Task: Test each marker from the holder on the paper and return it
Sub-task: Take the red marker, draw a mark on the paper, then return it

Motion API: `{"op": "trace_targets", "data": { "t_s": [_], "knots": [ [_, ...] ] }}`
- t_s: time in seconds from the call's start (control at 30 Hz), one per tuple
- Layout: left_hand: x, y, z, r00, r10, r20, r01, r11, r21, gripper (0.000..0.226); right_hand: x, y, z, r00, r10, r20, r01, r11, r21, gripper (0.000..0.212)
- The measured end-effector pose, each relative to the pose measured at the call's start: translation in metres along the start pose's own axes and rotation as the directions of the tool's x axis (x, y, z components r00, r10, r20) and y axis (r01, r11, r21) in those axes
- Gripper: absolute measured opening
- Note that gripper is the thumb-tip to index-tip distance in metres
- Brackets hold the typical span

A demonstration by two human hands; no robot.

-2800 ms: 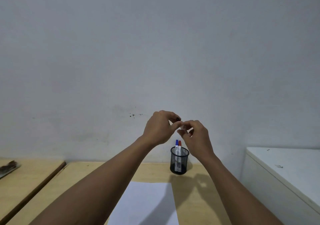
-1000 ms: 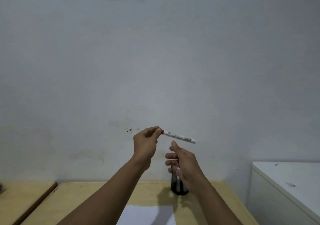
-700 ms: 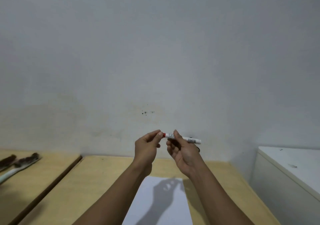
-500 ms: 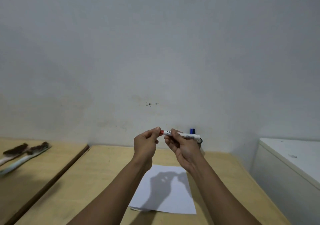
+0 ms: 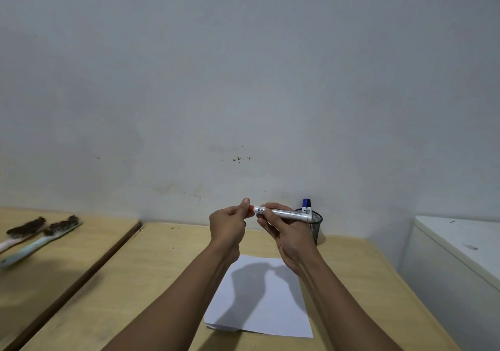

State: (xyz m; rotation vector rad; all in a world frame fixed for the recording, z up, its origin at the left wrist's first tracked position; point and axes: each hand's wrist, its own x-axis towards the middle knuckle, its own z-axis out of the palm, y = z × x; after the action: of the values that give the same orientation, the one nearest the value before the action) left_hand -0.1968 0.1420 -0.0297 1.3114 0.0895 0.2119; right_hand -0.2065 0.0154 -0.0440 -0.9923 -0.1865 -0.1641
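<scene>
1. Mid-test on one marker: red marker (image 5: 281,212) lifted out of the holder (image 5: 315,225), held level above the paper (image 5: 259,296), not yet touched to it.
2. Left hand (image 5: 227,223) pinching the red cap end; right hand (image 5: 286,231) wrapped round the white barrel. Both grips clenched on the same marker, apparently about to pull the cap off.
3. Paper directly below the grips on the worktop (image 5: 130,283); no ink marks visible, though partly under the hands' shadow.
4. Still to do, by judgement: uncap, scribble, recap, return, then repeat for the rest.
5. Mesh holder just behind the right grip, upright, with a blue marker (image 5: 305,205) and a dark marker (image 5: 309,205) standing in it.
</scene>
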Motion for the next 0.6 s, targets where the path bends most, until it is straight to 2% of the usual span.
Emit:
{"op": "trace_targets", "data": {
  "t_s": [0.23, 0.33, 0.43, 0.5, 0.6],
  "knots": [
    [0.039, -0.017, -0.024, 0.993, -0.114, -0.025, 0.116, 0.989, 0.094, 0.026, 0.016, 0.022, -0.019, 0.996, 0.047, 0.071, -0.036, 0.989, -0.145, 0.021],
    [0.059, -0.03, -0.043, 0.998, 0.056, -0.011, -0.053, 0.978, 0.202, 0.017, 0.023, 0.033, -0.027, 0.998, 0.059, 0.035, -0.055, 0.991, -0.121, 0.016],
    [0.077, -0.05, -0.065, 0.973, 0.22, 0.066, -0.226, 0.856, 0.466, 0.016, 0.03, 0.046, -0.035, 0.998, 0.065, -0.008, -0.066, 0.995, -0.078, 0.026],
    [0.091, -0.064, -0.079, 0.97, 0.228, 0.079, -0.223, 0.723, 0.654, 0.013, 0.037, 0.056, -0.04, 0.996, 0.081, -0.034, -0.083, 0.993, -0.086, 0.037],
    [0.107, -0.08, -0.093, 0.969, 0.228, 0.094, -0.209, 0.556, 0.804, 0.011, 0.048, 0.072, -0.048, 0.994, 0.097, -0.04, -0.101, 0.989, -0.112, 0.033]
  ]
}}
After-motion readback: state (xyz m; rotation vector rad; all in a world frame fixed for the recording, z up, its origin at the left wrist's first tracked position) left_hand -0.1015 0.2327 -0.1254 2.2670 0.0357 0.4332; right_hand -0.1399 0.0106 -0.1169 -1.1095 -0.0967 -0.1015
